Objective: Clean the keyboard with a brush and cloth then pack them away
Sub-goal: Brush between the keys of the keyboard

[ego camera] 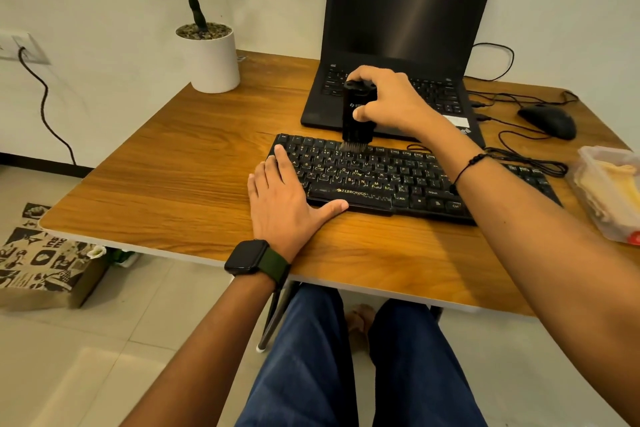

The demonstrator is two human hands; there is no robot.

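Home desk, laptop [408, 45], potted plant [207, 45]

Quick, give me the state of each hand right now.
Left hand: open, fingers straight, resting flat on the keyboard's left end.
Right hand: closed around the brush, held upright with its bristles on the top key rows.

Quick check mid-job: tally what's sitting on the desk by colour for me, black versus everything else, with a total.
Black: 4: open black laptop, black corded keyboard, black mouse, upright black cleaning brush gripped by the right hand
White: 1: white cylindrical plant pot
Clear: 1: clear plastic box holding something yellowish
Total: 6
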